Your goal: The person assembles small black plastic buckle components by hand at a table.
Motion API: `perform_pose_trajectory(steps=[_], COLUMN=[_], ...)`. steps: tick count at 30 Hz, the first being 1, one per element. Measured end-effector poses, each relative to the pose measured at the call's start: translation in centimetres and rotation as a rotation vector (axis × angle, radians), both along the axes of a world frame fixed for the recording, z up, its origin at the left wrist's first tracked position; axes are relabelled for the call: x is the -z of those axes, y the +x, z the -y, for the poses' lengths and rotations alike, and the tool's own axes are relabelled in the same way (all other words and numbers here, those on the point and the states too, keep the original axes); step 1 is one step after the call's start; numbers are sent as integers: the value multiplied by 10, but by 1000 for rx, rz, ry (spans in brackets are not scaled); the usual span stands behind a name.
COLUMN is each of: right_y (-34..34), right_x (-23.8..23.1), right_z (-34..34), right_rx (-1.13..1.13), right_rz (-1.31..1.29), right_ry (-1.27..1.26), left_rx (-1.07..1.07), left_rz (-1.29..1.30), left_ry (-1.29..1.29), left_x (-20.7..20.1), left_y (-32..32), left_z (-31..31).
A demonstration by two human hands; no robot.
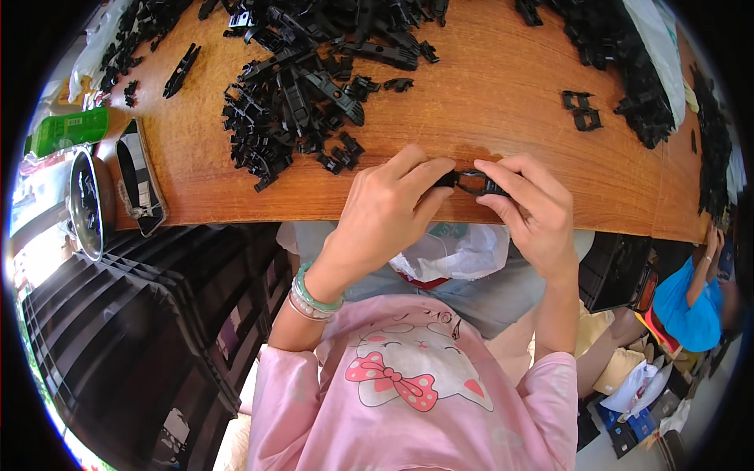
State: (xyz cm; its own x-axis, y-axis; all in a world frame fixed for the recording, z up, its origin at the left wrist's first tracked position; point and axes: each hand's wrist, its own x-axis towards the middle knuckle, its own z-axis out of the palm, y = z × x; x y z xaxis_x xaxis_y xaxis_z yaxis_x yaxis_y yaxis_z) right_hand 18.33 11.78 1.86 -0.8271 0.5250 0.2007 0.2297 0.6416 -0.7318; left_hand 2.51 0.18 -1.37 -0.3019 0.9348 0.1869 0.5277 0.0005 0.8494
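Observation:
Near the table's front edge, my left hand (397,196) and my right hand (534,204) face each other, fingers pinched. Between them is a small black plastic part (471,182) with an open, frame-like middle. My left fingertips grip its left end and my right thumb and fingers its right end. Whether it is one part or two joined pieces I cannot tell. Just left of and beyond my hands lies a large pile of black plastic parts (298,98), long strips and small clips mixed together.
Two loose clips (581,110) and another heap of black parts (644,102) lie to the right. At the left are a phone (141,177), a green bottle (75,132) and a metal bowl (86,204). Black crates (188,290) stand below. A person in blue (691,302) sits far right.

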Motion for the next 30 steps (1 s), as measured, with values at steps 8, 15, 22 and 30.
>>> perform_pose_trajectory(steps=[8,15,22,30], right_y=[-8,-20,-2,-6], right_x=[-18,-30,0,0], right_z=[-7,-7,7,19], right_rx=[-112,-248,-13,-102], right_rz=[159,310,45,-131], right_ry=[111,226,-20,-159], left_rx=[49,83,29,169], left_rz=[129,217,141,921], left_ry=[22,-7,-98,-120], left_x=[5,6,-6,-18], left_y=[-3,-7,-10,-14], left_z=[-1,-2,9,27])
